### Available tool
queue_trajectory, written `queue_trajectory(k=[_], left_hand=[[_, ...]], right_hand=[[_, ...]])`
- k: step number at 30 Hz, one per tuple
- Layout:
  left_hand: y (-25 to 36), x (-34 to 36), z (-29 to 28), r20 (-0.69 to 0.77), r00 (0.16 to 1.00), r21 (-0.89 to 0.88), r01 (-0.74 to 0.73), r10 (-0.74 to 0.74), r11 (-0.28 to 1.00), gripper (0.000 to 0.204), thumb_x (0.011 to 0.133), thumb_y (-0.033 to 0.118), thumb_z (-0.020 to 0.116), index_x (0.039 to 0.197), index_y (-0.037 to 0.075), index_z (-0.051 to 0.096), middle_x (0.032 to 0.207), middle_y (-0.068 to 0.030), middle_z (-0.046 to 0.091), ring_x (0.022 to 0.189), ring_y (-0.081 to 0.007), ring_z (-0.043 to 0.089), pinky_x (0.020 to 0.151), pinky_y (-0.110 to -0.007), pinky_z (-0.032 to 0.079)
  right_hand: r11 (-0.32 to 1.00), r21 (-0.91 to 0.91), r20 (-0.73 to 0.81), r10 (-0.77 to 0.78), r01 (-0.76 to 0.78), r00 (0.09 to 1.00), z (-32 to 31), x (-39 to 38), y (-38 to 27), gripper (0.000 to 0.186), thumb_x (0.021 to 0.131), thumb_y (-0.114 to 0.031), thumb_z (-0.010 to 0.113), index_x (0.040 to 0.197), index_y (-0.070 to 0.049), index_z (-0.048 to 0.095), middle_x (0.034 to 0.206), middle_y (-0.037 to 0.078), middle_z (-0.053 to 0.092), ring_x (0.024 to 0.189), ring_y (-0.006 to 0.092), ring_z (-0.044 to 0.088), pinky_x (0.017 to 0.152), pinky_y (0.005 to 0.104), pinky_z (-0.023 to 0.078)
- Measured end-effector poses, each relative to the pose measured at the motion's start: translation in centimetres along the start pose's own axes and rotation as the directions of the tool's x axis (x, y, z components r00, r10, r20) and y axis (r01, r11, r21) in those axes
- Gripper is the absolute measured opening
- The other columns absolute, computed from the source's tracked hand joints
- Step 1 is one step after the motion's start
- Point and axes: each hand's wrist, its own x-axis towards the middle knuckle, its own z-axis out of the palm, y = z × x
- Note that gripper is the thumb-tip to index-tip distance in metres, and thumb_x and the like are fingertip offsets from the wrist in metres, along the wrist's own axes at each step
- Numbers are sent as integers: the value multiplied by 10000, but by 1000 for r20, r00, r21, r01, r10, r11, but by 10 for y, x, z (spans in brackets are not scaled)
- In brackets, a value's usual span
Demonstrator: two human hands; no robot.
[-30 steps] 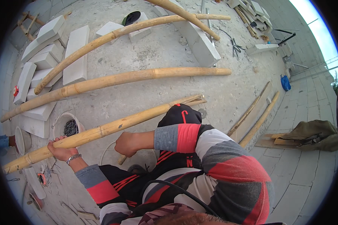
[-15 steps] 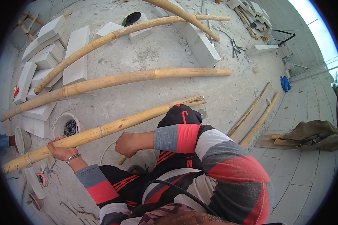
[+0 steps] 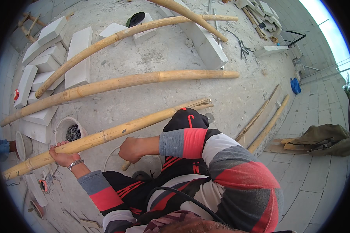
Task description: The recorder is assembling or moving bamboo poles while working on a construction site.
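Note:
A long bamboo pole (image 3: 116, 129) slants across in front of me, its split far end beside my knee. My left hand (image 3: 64, 156) is closed around it from below, near its left part, with the fingertips showing past the far side. On the near side of the pole, my right hand (image 3: 131, 150) is clenched in a fist. The end of a wooden handle (image 3: 126, 166) sticks out below that fist; the rest of the tool is hidden. Just beyond my left hand stands a pale bucket (image 3: 58, 131) with many dark nails (image 3: 73, 133) in it.
Two more bamboo poles (image 3: 116, 83) lie farther off, with another crossing at the top. White blocks (image 3: 78, 58) are stacked at the left. Another person's sleeve (image 3: 3, 145) shows at the left edge by a second bucket (image 3: 24, 145). A bag (image 3: 322, 139) lies at the right.

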Motion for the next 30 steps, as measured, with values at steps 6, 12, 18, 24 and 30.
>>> queue_trajectory(k=[6,12,18,24,30], left_hand=[[0,1,-1,6,1000,-3,0,0,1000,212,892,284,652,884,130,505,765,-18,504,672,-196,504,665,-380,469],[0,1,0,-11,1000,7,-14,14,1000,217,887,284,654,888,127,503,772,-21,505,678,-197,503,670,-385,473],[1,1,0,-7,1000,8,-15,15,1000,221,885,285,657,896,124,506,779,-22,507,683,-201,511,672,-385,478],[1,-4,3,-25,999,24,-23,24,999,227,889,293,655,899,125,503,778,-23,507,689,-202,517,673,-391,483],[2,0,-1,-10,1000,17,-15,15,1000,225,893,294,651,898,126,502,774,-22,505,685,-201,515,675,-387,483]], right_hand=[[1000,7,-63,-21,22,998,5,2,2,179,734,-153,734,843,-15,761,851,169,750,832,341,738,684,457,574],[1000,8,-53,-17,17,998,5,3,1,169,734,-137,720,844,-14,761,851,169,749,830,342,738,683,458,572],[1000,2,-49,-24,24,999,8,5,3,173,729,-129,713,847,-12,763,852,173,748,838,347,736,690,461,570],[1000,11,-46,-22,22,999,8,5,4,178,729,-132,714,850,-10,765,864,174,750,843,348,735,695,459,571],[1000,13,-50,-21,21,999,8,7,2,176,730,-134,716,847,-13,766,867,173,750,848,348,737,694,462,572]])
